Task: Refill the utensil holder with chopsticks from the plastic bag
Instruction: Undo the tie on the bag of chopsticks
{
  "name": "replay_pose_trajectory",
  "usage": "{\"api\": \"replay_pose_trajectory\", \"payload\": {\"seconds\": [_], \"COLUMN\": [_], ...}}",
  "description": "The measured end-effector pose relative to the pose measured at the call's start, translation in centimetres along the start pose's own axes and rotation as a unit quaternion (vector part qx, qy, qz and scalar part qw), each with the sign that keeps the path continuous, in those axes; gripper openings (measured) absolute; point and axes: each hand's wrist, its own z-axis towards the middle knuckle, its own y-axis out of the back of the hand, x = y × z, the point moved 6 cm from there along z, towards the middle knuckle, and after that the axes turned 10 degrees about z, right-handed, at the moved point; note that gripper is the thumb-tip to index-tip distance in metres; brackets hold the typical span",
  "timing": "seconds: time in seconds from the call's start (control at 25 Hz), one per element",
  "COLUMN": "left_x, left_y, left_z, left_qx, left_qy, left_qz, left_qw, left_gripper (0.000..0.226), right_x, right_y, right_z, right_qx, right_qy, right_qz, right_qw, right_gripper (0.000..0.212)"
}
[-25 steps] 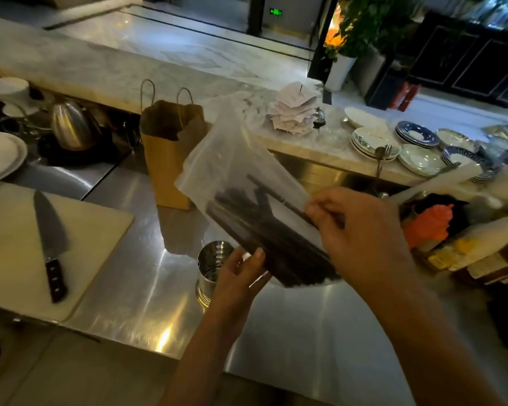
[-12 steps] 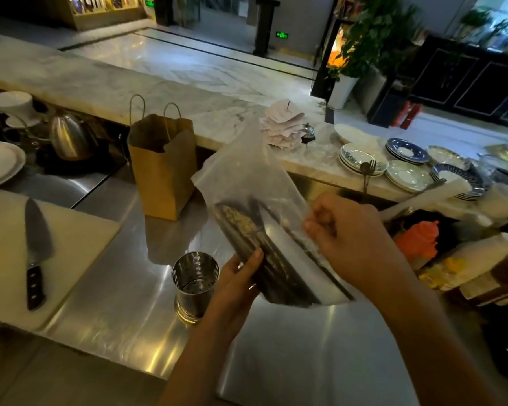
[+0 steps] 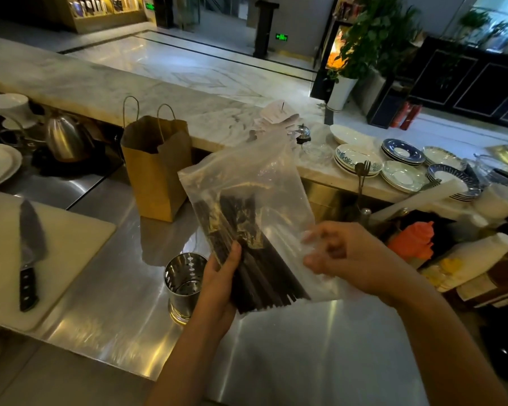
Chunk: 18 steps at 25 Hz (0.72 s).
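Note:
A clear plastic bag (image 3: 264,183) stands nearly upright above the steel counter, with a bundle of dark chopsticks (image 3: 247,247) inside its lower part. My left hand (image 3: 220,285) grips the bag's lower left side around the chopsticks, thumb on the front. My right hand (image 3: 343,256) pinches the bag's right edge with curled fingers; it is blurred. A perforated steel utensil holder (image 3: 184,284) stands on the counter just left of my left hand and looks hollow, with nothing seen in it.
A brown paper bag (image 3: 156,168) stands behind the holder. A knife (image 3: 30,253) lies on a cutting board (image 3: 77,238) at the left. Stacked plates (image 3: 393,162) sit on the marble ledge; bottles and an orange object (image 3: 417,241) crowd the right. A kettle (image 3: 63,139) is back left.
The bag has swung from tilted to nearly upright. My right hand slid down to its right edge. The view shifted, so the holder now shows fully beside my left hand.

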Motion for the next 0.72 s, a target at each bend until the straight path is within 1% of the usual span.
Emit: {"api": "replay_pose_trajectory", "payload": {"seconds": [0.04, 0.08, 0.12, 0.16, 0.24, 0.32, 0.4, 0.48, 0.56, 0.64, 0.72], "left_x": [0.2, 0.5, 0.8, 1.0, 1.2, 1.1, 0.9, 0.6, 0.4, 0.2, 0.2], "left_y": [0.0, -0.1, -0.2, -0.4, -0.5, -0.6, -1.0, -1.8, -2.3, -2.6, -2.3], "left_z": [0.0, -0.1, -0.2, -0.3, -0.5, -0.4, -0.4, -0.3, -0.3, -0.3, -0.3], "left_qx": [0.015, 0.035, 0.063, 0.098, 0.152, 0.177, 0.185, 0.195, 0.206, 0.215, 0.222], "left_qy": [0.011, 0.029, 0.054, 0.076, 0.087, 0.092, 0.083, 0.065, 0.046, 0.042, 0.044], "left_qz": [-0.02, -0.045, -0.073, -0.098, -0.129, -0.14, -0.107, -0.046, 0.001, 0.006, -0.009], "left_qw": [1.0, 0.998, 0.994, 0.987, 0.976, 0.97, 0.973, 0.978, 0.977, 0.976, 0.974], "left_gripper": [0.069, 0.069, 0.07, 0.07, 0.072, 0.075, 0.08, 0.082, 0.082, 0.082, 0.08], "right_x": [0.0, 0.2, 0.3, 0.3, -0.3, -0.3, -0.2, -0.5, -0.4, -0.4, -0.7], "right_y": [0.6, 1.0, 0.9, 0.7, 0.6, 0.8, 0.7, 0.9, 0.5, 0.1, 0.0], "right_z": [0.0, -0.1, -0.1, 0.0, 0.1, -0.2, -0.6, -0.6, -0.3, 0.1, 0.4], "right_qx": [-0.045, -0.069, -0.065, -0.047, -0.01, 0.033, 0.074, 0.085, 0.077, 0.043, 0.013], "right_qy": [0.025, 0.051, 0.068, 0.069, 0.041, 0.04, 0.034, 0.008, -0.014, -0.04, -0.061], "right_qz": [-0.003, 0.015, 0.031, 0.02, -0.048, -0.031, -0.026, -0.027, 0.029, 0.094, 0.128], "right_qw": [0.999, 0.996, 0.995, 0.996, 0.998, 0.998, 0.996, 0.996, 0.997, 0.994, 0.99], "right_gripper": [0.018, 0.014, 0.012, 0.012, 0.013, 0.017, 0.019, 0.022, 0.036, 0.063, 0.091]}}
